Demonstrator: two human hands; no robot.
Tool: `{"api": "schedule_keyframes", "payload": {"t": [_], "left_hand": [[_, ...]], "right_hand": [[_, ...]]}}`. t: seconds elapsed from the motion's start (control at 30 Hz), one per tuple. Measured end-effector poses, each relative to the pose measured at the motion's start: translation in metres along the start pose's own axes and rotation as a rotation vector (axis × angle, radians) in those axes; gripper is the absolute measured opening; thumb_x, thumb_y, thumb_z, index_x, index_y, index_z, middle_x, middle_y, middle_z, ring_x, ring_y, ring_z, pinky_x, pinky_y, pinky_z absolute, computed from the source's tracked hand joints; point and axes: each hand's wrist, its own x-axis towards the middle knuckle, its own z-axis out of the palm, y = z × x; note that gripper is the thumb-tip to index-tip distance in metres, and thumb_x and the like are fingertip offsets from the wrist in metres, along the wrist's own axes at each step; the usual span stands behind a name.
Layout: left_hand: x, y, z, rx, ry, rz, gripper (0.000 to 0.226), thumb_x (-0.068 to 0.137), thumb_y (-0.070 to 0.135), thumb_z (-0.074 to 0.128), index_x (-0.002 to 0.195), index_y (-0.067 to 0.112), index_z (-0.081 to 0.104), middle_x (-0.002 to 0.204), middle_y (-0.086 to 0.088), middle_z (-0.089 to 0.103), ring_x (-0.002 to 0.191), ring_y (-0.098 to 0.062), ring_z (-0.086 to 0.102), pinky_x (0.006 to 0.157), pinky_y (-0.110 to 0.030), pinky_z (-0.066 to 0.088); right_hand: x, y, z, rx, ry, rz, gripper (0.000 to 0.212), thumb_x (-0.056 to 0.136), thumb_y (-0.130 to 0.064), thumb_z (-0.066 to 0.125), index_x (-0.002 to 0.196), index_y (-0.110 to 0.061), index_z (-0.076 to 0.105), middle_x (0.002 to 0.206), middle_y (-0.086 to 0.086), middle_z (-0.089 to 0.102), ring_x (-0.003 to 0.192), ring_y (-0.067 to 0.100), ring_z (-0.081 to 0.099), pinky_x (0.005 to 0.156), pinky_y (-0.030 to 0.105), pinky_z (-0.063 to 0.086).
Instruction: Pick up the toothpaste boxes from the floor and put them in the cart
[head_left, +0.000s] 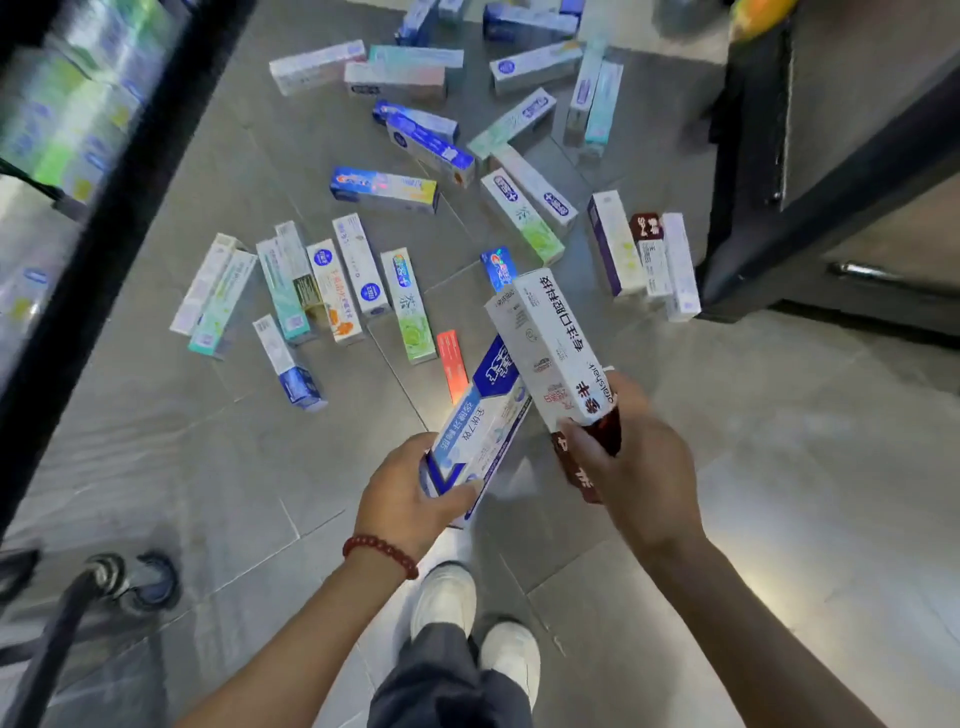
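Note:
Several toothpaste boxes (384, 189) lie scattered over the grey tiled floor ahead of me. My left hand (410, 493), with a red bead bracelet on the wrist, grips a blue and white toothpaste box (480, 421) by its lower end. My right hand (631, 457) holds a white and dark red toothpaste box (550, 343), tilted up and to the left. The two held boxes are close together above the floor. The cart (88, 244) shows at the left as a dark frame edge, with boxes lying inside it (78, 104).
A cart wheel (140, 579) and a dark bar sit at the lower left. A dark shelf unit base (753, 208) stands at the right, with boxes leaning against it. My white shoes (447, 603) stand on the tiles below my hands.

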Motion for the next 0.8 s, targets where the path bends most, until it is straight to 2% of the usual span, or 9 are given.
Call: {"api": "schedule_keyframes", "payload": {"t": [0.1,0.17,0.27,0.33,0.47,0.57,0.63,0.7,0.8], "left_hand": [[-0.022,0.049,-0.042,-0.075,0.059,0.020,0.039,0.075,0.029,0.077,0.100,0.031,0.047,0.095,0.011,0.057,0.078,-0.001,0.058,0.064,-0.010,0.047],[-0.035,0.078,-0.071,-0.136,0.122,0.033,0.038,0.074,0.025,0.078,0.101,0.027,0.051,0.092,0.011,0.059,0.075,0.003,0.058,0.058,-0.007,0.047],[-0.055,0.115,-0.116,-0.244,0.209,0.038,0.037,0.072,0.017,0.079,0.104,0.016,0.059,0.094,0.001,0.066,0.072,0.001,0.060,0.058,-0.007,0.047],[-0.069,0.138,-0.148,-0.293,0.274,0.069,0.029,0.072,0.011,0.080,0.094,0.018,0.062,0.088,0.001,0.067,0.066,0.005,0.060,0.058,-0.007,0.046],[-0.108,0.177,-0.214,-0.399,0.359,0.142,0.029,0.071,0.003,0.078,0.096,0.010,0.064,0.088,-0.002,0.069,0.063,0.007,0.061,0.060,-0.009,0.049],[-0.141,0.194,-0.261,-0.481,0.436,0.182,0.040,0.067,0.005,0.083,0.102,0.003,0.064,0.092,-0.008,0.071,0.072,-0.009,0.066,0.064,-0.014,0.052],[-0.165,0.201,-0.293,-0.539,0.506,0.201,0.045,0.066,0.006,0.084,0.106,0.004,0.063,0.096,-0.008,0.071,0.080,-0.018,0.067,0.067,-0.016,0.053],[-0.188,0.203,-0.324,-0.561,0.573,0.227,0.050,0.066,0.006,0.084,0.111,0.002,0.061,0.097,-0.006,0.071,0.079,-0.009,0.068,0.066,-0.013,0.052],[-0.227,0.200,-0.369,-0.579,0.674,0.256,0.051,0.066,0.007,0.083,0.111,0.004,0.060,0.099,-0.003,0.069,0.073,0.005,0.065,0.065,-0.008,0.049]], "right_hand": [[-0.005,-0.054,-0.042,0.020,0.009,-0.034,0.042,0.088,-0.032,0.063,0.127,-0.025,0.049,0.121,-0.006,0.063,0.101,0.017,0.062,0.072,0.024,0.051],[-0.009,-0.089,-0.070,0.051,-0.004,-0.047,0.042,0.089,-0.035,0.061,0.128,-0.030,0.046,0.123,-0.009,0.061,0.103,0.013,0.061,0.075,0.021,0.048],[-0.019,-0.139,-0.108,0.104,-0.001,-0.080,0.039,0.089,-0.032,0.062,0.126,-0.033,0.047,0.120,-0.012,0.062,0.094,0.005,0.057,0.066,0.004,0.039],[-0.027,-0.172,-0.131,0.114,0.014,-0.119,0.042,0.088,-0.028,0.064,0.127,-0.030,0.048,0.116,-0.010,0.064,0.089,0.003,0.055,0.062,0.000,0.035],[-0.044,-0.238,-0.170,0.109,0.029,-0.207,0.044,0.086,-0.028,0.066,0.127,-0.027,0.049,0.096,-0.008,0.066,0.075,0.006,0.054,0.059,0.006,0.037],[-0.058,-0.289,-0.191,0.117,0.015,-0.287,0.039,0.087,-0.031,0.064,0.122,-0.033,0.048,0.087,-0.017,0.061,0.072,0.005,0.054,0.060,0.016,0.038],[-0.067,-0.325,-0.200,0.159,0.019,-0.352,0.034,0.086,-0.030,0.065,0.113,-0.039,0.046,0.085,-0.024,0.058,0.071,-0.004,0.054,0.059,0.009,0.037],[-0.077,-0.364,-0.204,0.195,0.014,-0.427,0.038,0.086,-0.027,0.066,0.107,-0.045,0.040,0.083,-0.031,0.051,0.071,-0.012,0.050,0.059,0.003,0.035],[-0.092,-0.419,-0.195,0.222,-0.033,-0.528,0.037,0.086,-0.028,0.065,0.111,-0.043,0.042,0.091,-0.026,0.052,0.078,-0.004,0.052,0.062,0.005,0.035]]}}
